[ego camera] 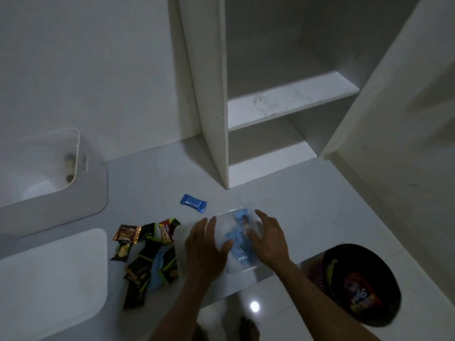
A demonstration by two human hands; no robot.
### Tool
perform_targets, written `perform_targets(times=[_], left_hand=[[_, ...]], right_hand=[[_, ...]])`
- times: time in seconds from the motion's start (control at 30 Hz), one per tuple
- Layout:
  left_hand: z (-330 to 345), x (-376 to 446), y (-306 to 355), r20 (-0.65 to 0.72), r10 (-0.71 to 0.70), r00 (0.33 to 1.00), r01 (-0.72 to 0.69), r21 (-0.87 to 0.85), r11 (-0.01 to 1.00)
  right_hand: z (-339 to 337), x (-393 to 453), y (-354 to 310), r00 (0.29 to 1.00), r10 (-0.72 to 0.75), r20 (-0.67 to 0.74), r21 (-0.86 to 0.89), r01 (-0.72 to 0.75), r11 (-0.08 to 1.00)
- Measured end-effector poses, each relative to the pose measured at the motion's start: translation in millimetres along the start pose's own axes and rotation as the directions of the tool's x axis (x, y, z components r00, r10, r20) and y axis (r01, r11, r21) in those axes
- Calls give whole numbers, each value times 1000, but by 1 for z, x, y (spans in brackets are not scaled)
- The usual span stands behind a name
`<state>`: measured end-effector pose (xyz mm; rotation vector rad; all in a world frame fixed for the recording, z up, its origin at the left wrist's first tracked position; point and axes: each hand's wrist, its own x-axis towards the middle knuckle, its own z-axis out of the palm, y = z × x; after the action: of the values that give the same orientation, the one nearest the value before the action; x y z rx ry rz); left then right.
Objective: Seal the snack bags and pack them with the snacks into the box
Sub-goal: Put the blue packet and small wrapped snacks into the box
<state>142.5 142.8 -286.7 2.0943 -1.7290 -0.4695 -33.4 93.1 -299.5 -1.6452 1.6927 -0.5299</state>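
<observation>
A clear plastic snack bag (240,263) with blue wrapped snacks inside lies flat on the white counter (307,205). My left hand (205,247) lies on the bag's left part with fingers spread. My right hand (268,238) rests on its right part, fingers loosely bent. A single blue wrapped snack (193,203) lies just beyond the bag. To the left is a pile of dark, green-edged and brown snack packets (147,257). The white open box (41,175) stands at the far left, and its white lid (49,279) lies in front of it.
White shelving (290,99) rises behind the counter, with an upright panel (216,119) reaching down to it. A dark round bin (359,284) holding colourful wrappers sits at the lower right, below the counter's edge. Glossy floor and my feet show at the bottom.
</observation>
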Motion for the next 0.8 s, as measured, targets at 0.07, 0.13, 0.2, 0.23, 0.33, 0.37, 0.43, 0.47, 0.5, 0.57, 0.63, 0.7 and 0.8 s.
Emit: perform_targets(times=[0.07, 0.13, 0.2, 0.23, 0.33, 0.37, 0.43, 0.47, 0.5, 0.57, 0.63, 0.7, 0.8], left_hand=[[17, 6, 0, 87, -48, 995, 40, 99, 994], [28, 15, 0, 158, -112, 981, 89, 146, 985], [32, 21, 2, 197, -141, 970, 101, 200, 974], [33, 23, 3, 208, -139, 968, 92, 218, 972], [37, 26, 6, 203, -125, 971, 76, 231, 970], [39, 27, 7, 195, -124, 973, 76, 237, 969], [44, 29, 7, 190, -131, 973, 82, 244, 966], [46, 29, 8, 190, -135, 972, 88, 239, 967], [47, 30, 8, 192, -138, 972, 92, 231, 969], [46, 31, 11, 192, -135, 972, 93, 215, 972], [42, 33, 18, 178, -129, 976, 97, 175, 980], [35, 36, 29, 140, -106, 984, 95, 88, 992], [16, 34, 52, 52, -47, 998, 54, -146, 988]], right_hand=[[8, 0, 12, 1000, -9, 30, 54, 7, 999], [13, -1, 18, 999, -48, 26, 119, 44, 992], [15, -1, 21, 996, -89, 10, 179, 86, 980], [16, 0, 23, 995, -97, 10, 211, 93, 973], [20, 3, 27, 996, -78, 34, 267, 66, 962], [21, 4, 27, 997, -61, 39, 270, 48, 962], [25, 4, 29, 999, -35, 30, 291, 25, 956], [26, 3, 30, 999, -37, 14, 308, 31, 951], [27, 2, 32, 999, -36, 4, 315, 33, 949], [22, 2, 30, 1000, -20, -9, 333, 22, 943], [14, 4, 28, 999, -5, -38, 359, 18, 933], [0, 7, 22, 997, -11, -76, 374, 39, 927], [-23, 12, 0, 993, -8, -119, 404, 56, 913]])
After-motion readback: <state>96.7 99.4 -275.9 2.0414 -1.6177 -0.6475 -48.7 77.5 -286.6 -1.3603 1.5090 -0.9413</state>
